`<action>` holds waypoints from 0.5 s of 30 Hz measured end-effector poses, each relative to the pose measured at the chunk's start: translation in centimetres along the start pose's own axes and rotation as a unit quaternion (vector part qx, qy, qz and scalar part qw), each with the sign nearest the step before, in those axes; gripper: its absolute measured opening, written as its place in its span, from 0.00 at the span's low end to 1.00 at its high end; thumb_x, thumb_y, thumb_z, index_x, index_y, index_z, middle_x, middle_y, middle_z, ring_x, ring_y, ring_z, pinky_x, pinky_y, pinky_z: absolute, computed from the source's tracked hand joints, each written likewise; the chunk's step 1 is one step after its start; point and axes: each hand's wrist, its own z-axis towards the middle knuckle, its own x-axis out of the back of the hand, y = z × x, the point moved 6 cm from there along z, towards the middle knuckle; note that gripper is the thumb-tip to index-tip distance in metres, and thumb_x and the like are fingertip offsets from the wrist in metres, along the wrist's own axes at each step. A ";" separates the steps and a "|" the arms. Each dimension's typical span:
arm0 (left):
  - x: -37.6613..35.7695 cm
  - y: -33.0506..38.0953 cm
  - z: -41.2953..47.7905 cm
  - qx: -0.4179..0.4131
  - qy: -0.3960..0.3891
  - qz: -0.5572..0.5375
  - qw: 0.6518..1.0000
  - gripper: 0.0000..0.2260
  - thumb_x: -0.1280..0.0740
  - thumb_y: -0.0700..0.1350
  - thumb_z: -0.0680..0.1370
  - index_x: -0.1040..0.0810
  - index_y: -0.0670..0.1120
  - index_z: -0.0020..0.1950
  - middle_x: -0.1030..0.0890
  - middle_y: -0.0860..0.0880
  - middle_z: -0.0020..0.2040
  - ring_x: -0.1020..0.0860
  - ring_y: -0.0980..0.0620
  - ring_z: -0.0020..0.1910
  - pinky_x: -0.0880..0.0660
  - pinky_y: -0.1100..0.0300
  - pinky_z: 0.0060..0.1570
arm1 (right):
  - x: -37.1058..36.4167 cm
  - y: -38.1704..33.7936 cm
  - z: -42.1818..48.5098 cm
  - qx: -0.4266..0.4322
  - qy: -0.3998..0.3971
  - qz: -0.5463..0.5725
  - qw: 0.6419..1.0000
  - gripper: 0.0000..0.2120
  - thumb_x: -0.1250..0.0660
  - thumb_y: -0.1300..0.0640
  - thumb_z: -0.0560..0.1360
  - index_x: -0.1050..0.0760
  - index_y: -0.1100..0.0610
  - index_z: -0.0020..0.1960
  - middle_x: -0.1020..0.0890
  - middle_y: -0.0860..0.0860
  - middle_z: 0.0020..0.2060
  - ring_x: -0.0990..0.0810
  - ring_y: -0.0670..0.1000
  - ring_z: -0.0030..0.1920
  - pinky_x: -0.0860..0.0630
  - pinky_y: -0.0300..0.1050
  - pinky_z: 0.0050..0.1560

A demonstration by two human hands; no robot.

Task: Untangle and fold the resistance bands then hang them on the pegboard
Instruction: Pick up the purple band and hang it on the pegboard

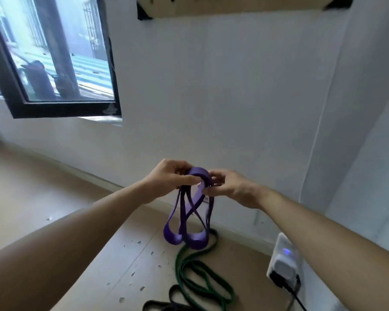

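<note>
The purple band [190, 212] hangs at the centre of the frame, gathered into several loops that bunch at the top and droop in rounded ends just above the floor [32, 187]; a few strands cross one another partway down. The left hand [171, 177] pinches the bunched top from the left, fingers closed on it, and the right hand [228, 187] grips the same fold from the right, fingertips curled around the strands. Below, a green band [202, 274] lies in loose coils on the floor, and a black band [166, 304] sits at the bottom edge — cut off by the frame. The pegboard [245, 6] shows only as a strip at the top, its pegs out of view. A window [52, 57] fills the upper left. A socket [283, 261] with a plug sits lower right on the wall. Bare wall lies between hands and pegboard.
</note>
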 end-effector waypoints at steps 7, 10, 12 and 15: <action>3.1 6.1 -4.6 -0.008 -0.018 -0.104 0.994 0.07 0.29 0.43 0.79 0.17 0.41 0.53 0.18 0.47 0.43 0.19 0.52 0.43 0.21 0.62 0.47 | -2.7 -5.7 -4.1 0.063 0.028 0.179 0.981 0.21 0.27 0.53 0.75 0.22 0.62 0.64 0.17 0.55 0.48 0.17 0.55 0.52 0.24 0.52 0.58; 4.1 7.6 -5.7 -0.014 -0.015 -0.115 0.993 0.10 0.29 0.45 0.79 0.18 0.40 0.56 0.20 0.48 0.44 0.19 0.54 0.41 0.22 0.62 0.45 | -2.6 -8.4 -5.4 0.077 0.058 0.190 0.977 0.18 0.27 0.52 0.76 0.21 0.63 0.61 0.21 0.54 0.41 0.19 0.55 0.44 0.22 0.50 0.54; 4.6 8.6 -5.7 -0.016 -0.023 -0.119 0.993 0.11 0.28 0.46 0.78 0.18 0.41 0.57 0.19 0.48 0.44 0.21 0.55 0.40 0.23 0.63 0.44 | -1.9 -10.4 -5.9 0.089 0.082 0.206 0.971 0.19 0.27 0.53 0.76 0.21 0.66 0.60 0.25 0.53 0.37 0.24 0.53 0.38 0.23 0.48 0.48; 5.4 10.5 -5.3 -0.027 -0.031 -0.139 0.990 0.13 0.30 0.47 0.79 0.19 0.42 0.61 0.17 0.48 0.45 0.20 0.54 0.42 0.23 0.61 0.47 | -0.5 -14.1 -6.1 0.112 0.109 0.194 0.969 0.18 0.28 0.54 0.77 0.21 0.67 0.59 0.26 0.52 0.35 0.26 0.51 0.34 0.25 0.44 0.41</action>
